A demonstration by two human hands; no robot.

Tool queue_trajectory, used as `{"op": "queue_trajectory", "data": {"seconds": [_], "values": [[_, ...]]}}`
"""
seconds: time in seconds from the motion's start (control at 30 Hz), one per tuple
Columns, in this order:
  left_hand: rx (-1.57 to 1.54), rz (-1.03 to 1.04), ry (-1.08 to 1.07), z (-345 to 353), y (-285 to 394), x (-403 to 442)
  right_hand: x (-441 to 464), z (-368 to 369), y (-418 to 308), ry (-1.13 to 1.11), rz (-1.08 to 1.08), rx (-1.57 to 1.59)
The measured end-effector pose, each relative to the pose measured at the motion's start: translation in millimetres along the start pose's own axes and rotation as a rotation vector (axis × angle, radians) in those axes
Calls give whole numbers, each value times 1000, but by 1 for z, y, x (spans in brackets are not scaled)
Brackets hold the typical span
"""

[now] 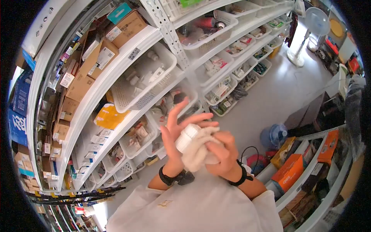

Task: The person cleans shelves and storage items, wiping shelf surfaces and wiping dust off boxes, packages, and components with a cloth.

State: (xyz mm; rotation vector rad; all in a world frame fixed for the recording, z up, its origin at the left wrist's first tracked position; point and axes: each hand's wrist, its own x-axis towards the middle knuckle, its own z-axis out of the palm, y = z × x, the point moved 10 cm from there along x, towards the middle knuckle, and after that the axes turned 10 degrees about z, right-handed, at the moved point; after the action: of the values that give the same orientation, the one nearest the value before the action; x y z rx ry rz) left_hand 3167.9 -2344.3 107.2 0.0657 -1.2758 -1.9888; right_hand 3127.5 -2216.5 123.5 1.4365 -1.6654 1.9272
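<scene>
The left hand has its fingers spread apart, with a small white object against its palm side. Just right of that, a cream cloth touches the object, bunched in the grip of the right hand, whose fingers are curled into it. Both hands are raised in front of the person's white shirt, a black band on each wrist. At the far left stands a blue box with white lettering, then cardboard boxes along a shelf. A yellow packet lies on the shelf below, left of a white basket of small items. To the right, on the floor, are a blue water jug and, farther off, a standing fan.
</scene>
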Motion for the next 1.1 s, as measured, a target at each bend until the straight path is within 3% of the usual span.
{"op": "queue_trajectory", "data": {"seconds": [0.1, 0.27, 0.3, 0.47, 0.57, 0.73, 0.8, 0.9, 1.0, 1.1], "values": [[150, 0, 14, 4, -3, -1, 12, -4, 3, -1, 116, -73], [253, -36, -3, -21, -19, 0, 19, 20, 4, -255, 281, -51], [365, -5, -20, -29, -17, -2, 21, 25, 7, -323, 338, -56], [886, 351, -202, -33, 7, -10, 12, 25, 70, -210, 507, 10], [1200, 294, -342, -46, 18, 2, 18, 32, 86, -216, 578, 8], [1669, 229, 52, -150, 99, 84, 3, 63, 105, -284, 654, 99], [1788, 352, 83, -192, 124, 115, -1, 72, 108, -315, 651, 119], [1936, -16, 103, -283, 120, 159, -6, 77, 114, -334, 650, 119], [2160, -342, -104, -386, 73, 178, -8, 75, 126, -325, 665, 59], [1929, -773, -440, -488, 12, 169, -14, 63, 138, -322, 722, -63]]}}
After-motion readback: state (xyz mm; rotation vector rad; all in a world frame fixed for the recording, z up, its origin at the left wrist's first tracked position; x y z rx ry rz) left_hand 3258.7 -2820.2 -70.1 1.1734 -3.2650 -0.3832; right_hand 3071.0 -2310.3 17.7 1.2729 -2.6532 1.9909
